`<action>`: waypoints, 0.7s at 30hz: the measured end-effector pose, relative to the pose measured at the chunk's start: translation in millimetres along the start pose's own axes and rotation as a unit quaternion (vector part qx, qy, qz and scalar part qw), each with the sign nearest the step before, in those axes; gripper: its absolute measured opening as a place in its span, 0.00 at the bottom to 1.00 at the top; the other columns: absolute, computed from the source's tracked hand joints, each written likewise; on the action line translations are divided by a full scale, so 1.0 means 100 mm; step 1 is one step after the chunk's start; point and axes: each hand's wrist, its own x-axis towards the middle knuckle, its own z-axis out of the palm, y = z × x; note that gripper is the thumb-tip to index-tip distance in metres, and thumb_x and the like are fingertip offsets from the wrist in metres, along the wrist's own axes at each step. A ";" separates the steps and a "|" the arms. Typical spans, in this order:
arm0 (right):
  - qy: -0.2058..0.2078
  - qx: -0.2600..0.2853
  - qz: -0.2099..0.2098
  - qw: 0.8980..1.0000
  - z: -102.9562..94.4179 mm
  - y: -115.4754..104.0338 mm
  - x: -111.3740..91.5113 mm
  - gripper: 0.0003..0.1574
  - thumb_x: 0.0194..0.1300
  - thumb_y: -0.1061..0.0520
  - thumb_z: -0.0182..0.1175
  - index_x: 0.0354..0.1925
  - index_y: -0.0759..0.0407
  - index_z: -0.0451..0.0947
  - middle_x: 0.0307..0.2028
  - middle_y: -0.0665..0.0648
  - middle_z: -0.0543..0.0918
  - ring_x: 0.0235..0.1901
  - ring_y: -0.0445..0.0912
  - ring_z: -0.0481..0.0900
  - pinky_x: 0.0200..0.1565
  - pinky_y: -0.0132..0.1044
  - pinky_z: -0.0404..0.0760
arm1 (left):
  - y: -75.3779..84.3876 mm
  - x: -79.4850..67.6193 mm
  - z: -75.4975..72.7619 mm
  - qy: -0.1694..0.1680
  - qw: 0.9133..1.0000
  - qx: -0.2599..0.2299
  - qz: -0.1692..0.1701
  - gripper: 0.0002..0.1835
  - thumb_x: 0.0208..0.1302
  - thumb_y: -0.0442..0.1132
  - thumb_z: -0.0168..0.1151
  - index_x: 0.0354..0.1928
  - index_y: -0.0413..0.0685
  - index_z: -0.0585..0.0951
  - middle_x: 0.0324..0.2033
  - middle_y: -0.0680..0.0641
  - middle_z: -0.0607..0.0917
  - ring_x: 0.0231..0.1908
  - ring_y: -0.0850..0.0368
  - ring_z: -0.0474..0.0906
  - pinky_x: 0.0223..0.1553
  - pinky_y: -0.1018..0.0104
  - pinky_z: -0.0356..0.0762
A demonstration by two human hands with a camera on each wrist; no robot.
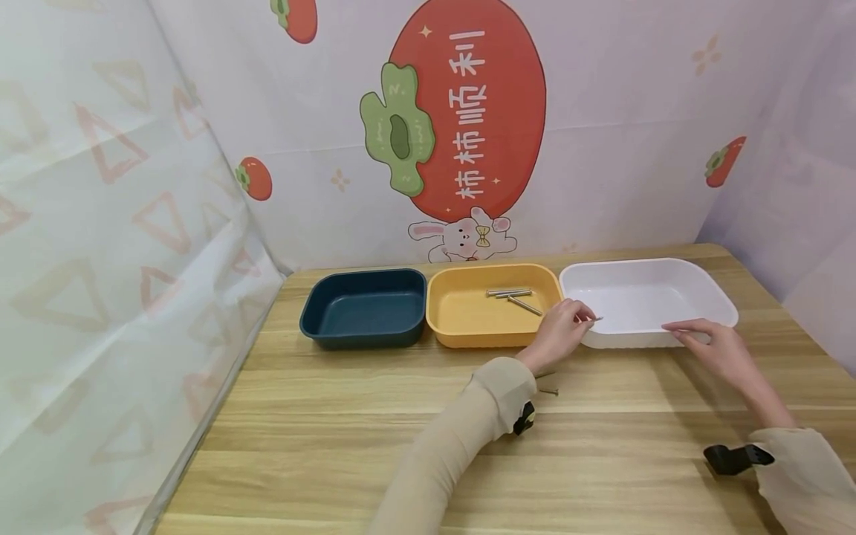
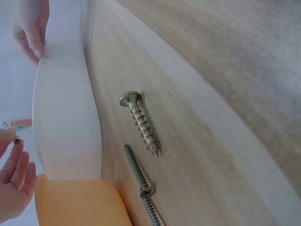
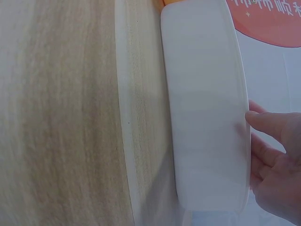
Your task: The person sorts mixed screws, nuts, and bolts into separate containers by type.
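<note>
My left hand (image 1: 560, 328) pinches a small screw (image 2: 17, 140) between thumb and fingers, over the near left corner of the white tray (image 1: 658, 339). The screw's head and tip show in the left wrist view; its middle is hidden by the fingers. On the right, my other hand (image 1: 715, 349) grips the near rim of that tray, thumb on the outside and fingers over the inner side. Below the left wrist, several loose screws lie on the wooden table, among them a brassy one (image 2: 142, 123) with coarse thread and a darker one (image 2: 136, 167) beside it.
Left of the white tray stands a yellow tray (image 1: 481, 339) holding several long screws (image 1: 524, 305). A dark blue tray (image 1: 364, 340) sits at the row's left end. Behind the table (image 1: 321, 446) hangs a printed cloth (image 1: 602, 171).
</note>
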 end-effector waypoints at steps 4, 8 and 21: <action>-0.002 -0.003 0.006 1.000 0.00 -0.01 0.00 0.11 0.61 0.61 0.55 0.38 0.70 0.77 0.34 0.22 0.66 0.38 0.14 0.56 0.35 0.16 0.59 | 0.00 0.03 0.02 0.007 1.000 -0.002 -0.005 0.04 0.59 0.37 0.57 0.35 0.48 0.80 0.29 0.56 0.78 0.32 0.69 0.70 0.31 0.87 0.59; -0.006 -0.005 0.010 1.000 0.00 -0.01 0.00 0.12 0.61 0.61 0.54 0.38 0.70 0.77 0.34 0.22 0.66 0.38 0.14 0.56 0.34 0.18 0.60 | -0.01 0.05 0.03 0.012 1.000 0.000 -0.006 0.04 0.59 0.37 0.57 0.35 0.48 0.80 0.30 0.56 0.78 0.32 0.69 0.70 0.31 0.87 0.59; 0.000 -0.003 0.007 1.000 0.01 0.01 0.00 0.12 0.61 0.61 0.54 0.38 0.71 0.77 0.33 0.19 0.64 0.38 0.14 0.56 0.34 0.16 0.59 | -0.10 0.02 0.01 -0.014 0.997 -0.075 -0.004 0.07 0.58 0.36 0.57 0.39 0.46 0.80 0.35 0.53 0.79 0.34 0.69 0.71 0.34 0.87 0.62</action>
